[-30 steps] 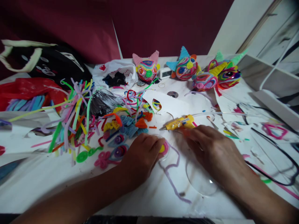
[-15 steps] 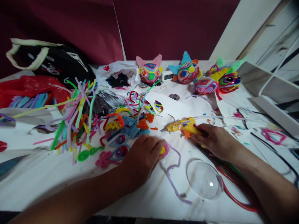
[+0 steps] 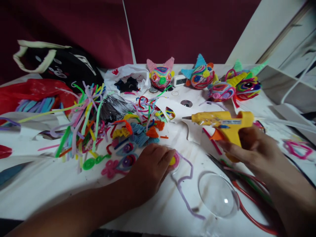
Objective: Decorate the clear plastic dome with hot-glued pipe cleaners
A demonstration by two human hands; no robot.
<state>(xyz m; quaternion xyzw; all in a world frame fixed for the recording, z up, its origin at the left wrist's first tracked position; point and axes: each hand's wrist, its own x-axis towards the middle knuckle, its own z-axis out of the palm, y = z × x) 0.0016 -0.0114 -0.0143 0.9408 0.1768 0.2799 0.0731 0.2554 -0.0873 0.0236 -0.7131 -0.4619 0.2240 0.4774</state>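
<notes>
A yellow hot glue gun (image 3: 222,121) is gripped in my right hand (image 3: 256,148), raised above the table with its dark nozzle aimed left and a clear glue stick at its back. My left hand (image 3: 153,164) rests on the table, fingers closed over a round pink and yellow pipe-cleaner piece (image 3: 173,160) that seems to lie on a clear plastic rim. A wavy lilac pipe cleaner (image 3: 184,187) trails from it toward the front. Close by on the right are a clear plastic dome (image 3: 217,194) and red-handled scissors (image 3: 251,210), partly under my right forearm.
Pipe cleaners (image 3: 84,121) and coiled eye shapes (image 3: 127,154) crowd the left. Behind stand several colourful decorated balls (image 3: 161,77), a small digital clock (image 3: 179,80), a white plastic bag (image 3: 127,77) and a black tote bag (image 3: 59,65). Cut paper (image 3: 168,102) lies mid-table.
My right hand has lifted the glue gun from the table and brought it up and closer, its nozzle now level. My left hand stays in place on the pink and yellow piece.
</notes>
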